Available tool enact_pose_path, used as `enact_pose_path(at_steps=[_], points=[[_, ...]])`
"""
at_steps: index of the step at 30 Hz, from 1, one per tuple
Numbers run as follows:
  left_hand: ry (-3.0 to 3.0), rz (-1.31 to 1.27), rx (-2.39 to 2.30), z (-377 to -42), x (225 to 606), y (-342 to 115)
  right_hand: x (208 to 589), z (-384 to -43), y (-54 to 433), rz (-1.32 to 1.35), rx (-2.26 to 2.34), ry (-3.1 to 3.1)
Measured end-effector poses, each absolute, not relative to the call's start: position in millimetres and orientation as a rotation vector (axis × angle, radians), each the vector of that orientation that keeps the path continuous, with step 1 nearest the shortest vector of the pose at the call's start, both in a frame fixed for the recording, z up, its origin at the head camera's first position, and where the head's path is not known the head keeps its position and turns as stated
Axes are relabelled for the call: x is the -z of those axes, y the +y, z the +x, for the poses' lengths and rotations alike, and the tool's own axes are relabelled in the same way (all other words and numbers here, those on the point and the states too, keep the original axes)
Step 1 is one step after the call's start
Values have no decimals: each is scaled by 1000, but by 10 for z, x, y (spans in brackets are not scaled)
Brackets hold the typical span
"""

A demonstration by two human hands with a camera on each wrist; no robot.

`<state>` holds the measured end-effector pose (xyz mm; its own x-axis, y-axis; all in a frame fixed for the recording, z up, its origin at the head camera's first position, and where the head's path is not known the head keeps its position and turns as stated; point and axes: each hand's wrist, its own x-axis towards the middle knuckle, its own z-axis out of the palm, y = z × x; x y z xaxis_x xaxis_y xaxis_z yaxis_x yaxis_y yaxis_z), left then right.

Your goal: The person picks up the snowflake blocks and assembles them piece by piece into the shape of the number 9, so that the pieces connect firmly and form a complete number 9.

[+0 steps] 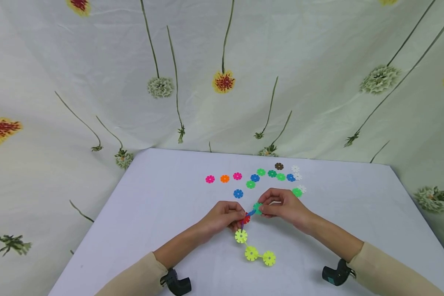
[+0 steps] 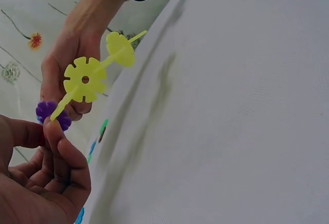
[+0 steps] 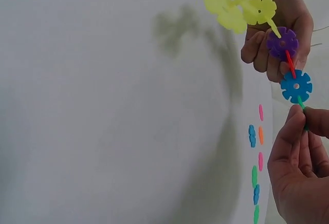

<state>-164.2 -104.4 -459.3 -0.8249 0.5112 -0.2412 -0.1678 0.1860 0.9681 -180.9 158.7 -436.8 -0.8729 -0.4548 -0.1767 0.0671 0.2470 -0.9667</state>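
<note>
A chain of notched plastic flower discs is joined edge to edge between the two hands. In the head view the left hand point(image 1: 223, 216) pinches the chain at its red disc point(image 1: 246, 219). The right hand point(image 1: 286, 204) holds a green disc point(image 1: 257, 208) between thumb and fingertips. That green disc is slotted into a blue disc point(image 3: 296, 86), which joins the red one. A purple disc point(image 3: 282, 43) follows on the other side of the red. From it hang several yellow discs point(image 1: 251, 253), standing at angles to one another.
Loose discs lie on the white table point(image 1: 163, 181) beyond the hands: blue point(image 1: 238, 193), pink point(image 1: 210, 179), orange point(image 1: 225, 179), brown point(image 1: 279, 166), white point(image 1: 295, 168) and several greens point(image 1: 260, 172). A flower-printed cloth point(image 1: 311, 82) hangs behind. Each wrist wears a black camera point(image 1: 336, 273).
</note>
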Motion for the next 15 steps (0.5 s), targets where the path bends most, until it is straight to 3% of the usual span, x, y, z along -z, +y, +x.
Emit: enact_pose_path(at_steps=[15], points=[[2050,355,-1636,-1636,4581,-1046,4455,-1766,1541,-232,1745,2093]])
